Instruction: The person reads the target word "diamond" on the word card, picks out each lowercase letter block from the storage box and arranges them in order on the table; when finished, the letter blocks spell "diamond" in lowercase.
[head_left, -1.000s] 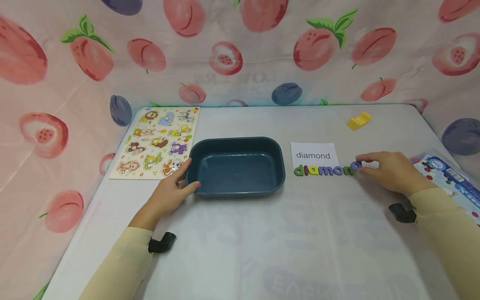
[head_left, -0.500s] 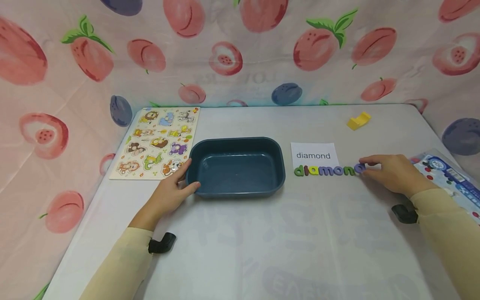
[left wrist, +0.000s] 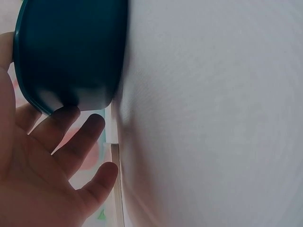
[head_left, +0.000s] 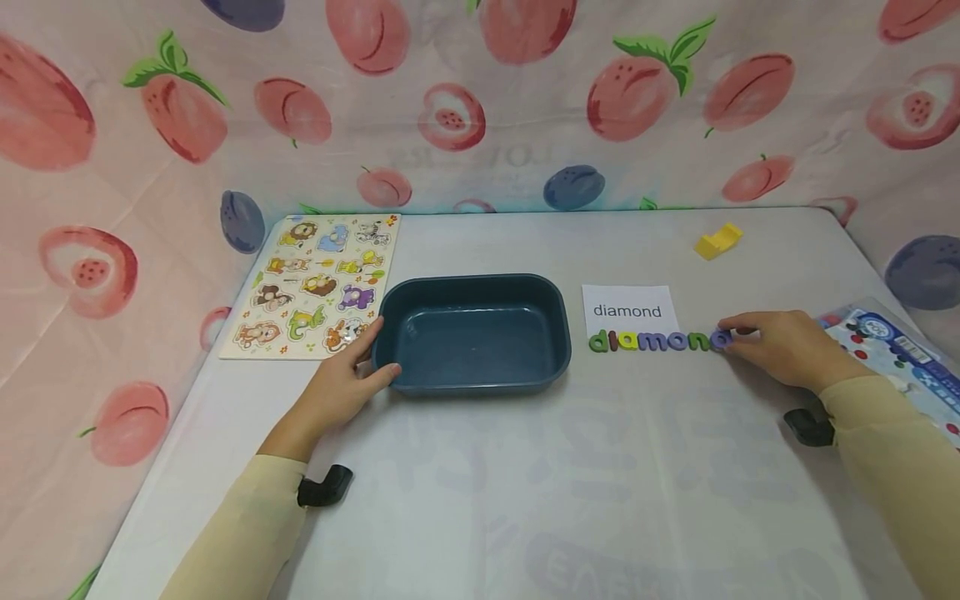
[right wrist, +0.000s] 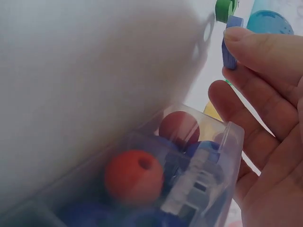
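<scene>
At the left end of a dark teal plastic basin [head_left: 472, 333], my left hand [head_left: 341, 387] holds the corner, thumb at the front and fingers along the side. In the left wrist view, fingertips touch the basin wall [left wrist: 71, 52] and the other fingers are spread. My right hand [head_left: 787, 346] pinches a purple toy letter [head_left: 720, 340] between thumb and index finger, at the right end of a row of coloured letters [head_left: 652, 342]. Fingers hide part of that letter; the right wrist view shows its edge [right wrist: 230, 45]. Above the row lies a white card [head_left: 628, 307] printed "diamond".
An animal puzzle board [head_left: 315, 283] lies at the back left, behind the left hand. A yellow block [head_left: 718, 242] is at the back right. Beside the right forearm is a clear-edged package [head_left: 892, 358]; the right wrist view shows coloured beads [right wrist: 134, 177] in a clear box.
My right hand has moved slightly right with the purple letter and lowered it beside the green "n", which is now fully visible. The left hand and basin have stayed put.
</scene>
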### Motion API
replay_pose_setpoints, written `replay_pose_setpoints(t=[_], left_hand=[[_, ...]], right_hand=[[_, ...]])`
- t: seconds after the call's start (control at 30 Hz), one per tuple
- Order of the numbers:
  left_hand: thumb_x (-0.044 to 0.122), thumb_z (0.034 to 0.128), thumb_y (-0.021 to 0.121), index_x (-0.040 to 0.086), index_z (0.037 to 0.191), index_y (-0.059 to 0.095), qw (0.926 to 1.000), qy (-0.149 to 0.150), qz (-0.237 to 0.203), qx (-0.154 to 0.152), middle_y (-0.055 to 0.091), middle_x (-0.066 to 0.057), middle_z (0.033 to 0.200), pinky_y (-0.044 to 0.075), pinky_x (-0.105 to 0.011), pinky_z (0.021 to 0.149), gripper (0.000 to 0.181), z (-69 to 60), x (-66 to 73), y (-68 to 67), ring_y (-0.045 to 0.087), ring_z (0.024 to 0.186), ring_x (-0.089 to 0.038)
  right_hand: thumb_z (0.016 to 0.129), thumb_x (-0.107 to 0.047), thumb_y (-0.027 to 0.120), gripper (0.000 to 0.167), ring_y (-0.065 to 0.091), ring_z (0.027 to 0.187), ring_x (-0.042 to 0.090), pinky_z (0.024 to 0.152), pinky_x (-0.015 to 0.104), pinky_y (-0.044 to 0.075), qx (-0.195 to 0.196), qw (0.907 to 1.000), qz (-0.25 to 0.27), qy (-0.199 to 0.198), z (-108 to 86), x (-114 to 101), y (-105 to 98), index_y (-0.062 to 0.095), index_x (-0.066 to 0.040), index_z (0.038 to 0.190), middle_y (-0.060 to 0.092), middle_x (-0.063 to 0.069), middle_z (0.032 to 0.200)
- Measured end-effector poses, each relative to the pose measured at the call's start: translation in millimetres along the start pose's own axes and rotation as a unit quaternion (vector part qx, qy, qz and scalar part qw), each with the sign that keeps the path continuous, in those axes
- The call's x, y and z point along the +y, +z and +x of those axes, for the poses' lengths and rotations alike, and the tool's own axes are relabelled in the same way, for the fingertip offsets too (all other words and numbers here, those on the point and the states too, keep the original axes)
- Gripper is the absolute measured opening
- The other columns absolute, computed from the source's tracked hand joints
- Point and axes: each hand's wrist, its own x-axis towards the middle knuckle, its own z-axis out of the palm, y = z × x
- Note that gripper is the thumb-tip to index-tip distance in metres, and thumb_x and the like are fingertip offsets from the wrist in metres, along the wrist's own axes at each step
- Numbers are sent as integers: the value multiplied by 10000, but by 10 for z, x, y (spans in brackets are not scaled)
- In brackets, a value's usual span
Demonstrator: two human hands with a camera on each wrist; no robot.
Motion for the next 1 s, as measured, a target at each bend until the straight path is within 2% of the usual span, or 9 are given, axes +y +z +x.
replay_pose_setpoints(t=[0.43,0.67,0.87,1.0], left_hand=[[527,947,630,310,1617,181,10000,20,55,1,422,-212,1521,264,-647,1108,835,0,-10,8,347,1422,-409],[490,952,639,307,1616,190,10000,41,37,17,409,-197,1533,268,-641,1110,822,4,-10,6,362,1416,-404],[478,954,642,304,1616,192,10000,37,14,13,364,-173,1566,267,-630,1116,818,4,3,4,373,1412,-394],[489,954,638,309,1616,188,10000,0,39,-6,360,-178,1568,265,-637,1113,820,1,5,2,365,1415,-401]], right_hand=[[964,-192,646,450,503,1157,539,978,715,353,4,9993,-284,-257,54,14,29,580,30,1350,572,347,1269],[973,-189,629,473,467,1204,564,988,716,334,-31,9988,-390,-297,66,29,38,547,23,1388,535,346,1325],[974,-242,639,456,451,1216,559,997,714,331,48,9993,-288,-240,70,0,45,582,10,1351,541,338,1323],[974,-222,635,430,465,1205,551,1000,707,338,79,9992,-299,-262,76,-26,45,597,24,1325,551,340,1306]])
